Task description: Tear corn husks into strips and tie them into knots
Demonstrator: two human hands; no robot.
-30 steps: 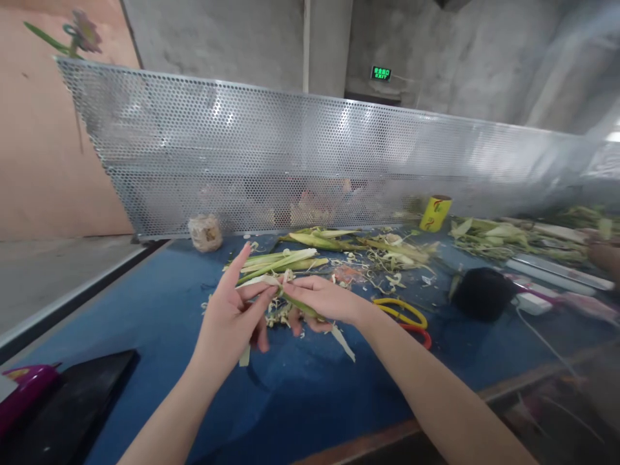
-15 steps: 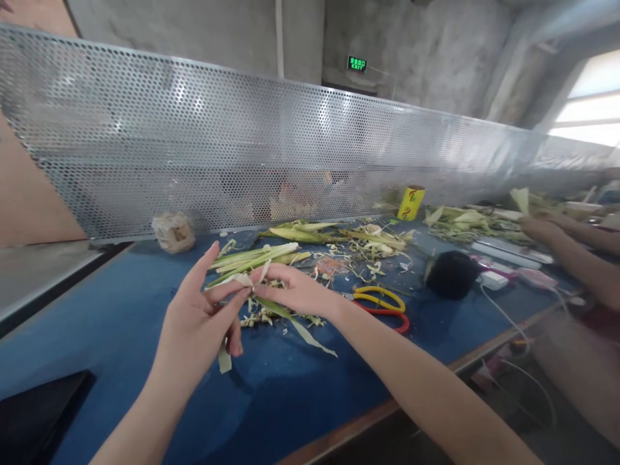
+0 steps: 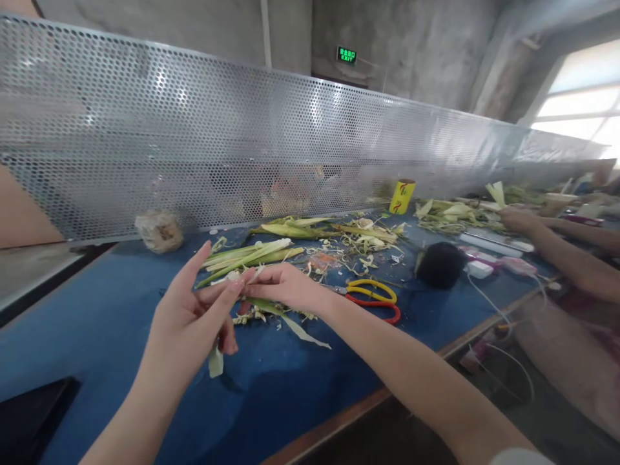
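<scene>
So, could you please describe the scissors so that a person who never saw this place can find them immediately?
On the blue table, look to the right of the person's right hand. There, between its wrist and the round black object, lie the scissors. Their looped handles, one yellow and one red, set them apart from the pale green plant scraps and the black object.

On the desk (image 3: 285, 387) behind the hands (image 3: 186, 316): corn husks (image 3: 252, 257); right of them, scissors (image 3: 347, 291); back left, perhaps a wrapped roll (image 3: 159, 231).

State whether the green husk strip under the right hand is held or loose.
Held: the green husk strip runs from where the left hand and right hand meet, one end free.
</scene>
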